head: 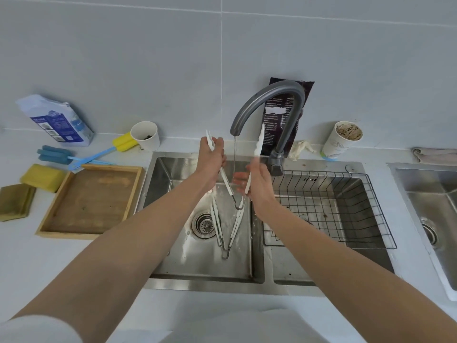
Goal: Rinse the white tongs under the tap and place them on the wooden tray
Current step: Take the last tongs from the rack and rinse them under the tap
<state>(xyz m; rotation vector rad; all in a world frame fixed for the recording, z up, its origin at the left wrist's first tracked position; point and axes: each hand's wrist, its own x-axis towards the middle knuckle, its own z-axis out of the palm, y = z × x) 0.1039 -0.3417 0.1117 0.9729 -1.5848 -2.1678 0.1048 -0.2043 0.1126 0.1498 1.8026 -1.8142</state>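
Observation:
I hold a pair of white tongs spread wide in a V over the left sink basin, hinge down, tips up. My left hand grips the left arm of the tongs near its tip. My right hand holds the right arm, fingers partly spread. A thin stream of water falls from the grey tap between the two arms. A second pair of white tongs lies on the basin floor beside the drain. The wooden tray sits on the counter left of the sink.
A wire rack fills the right basin. Sponges, blue and yellow brushes and a paper cup lie behind the tray. Another cup, a dark packet and a crumpled tissue stand behind the tap. A second sink is far right.

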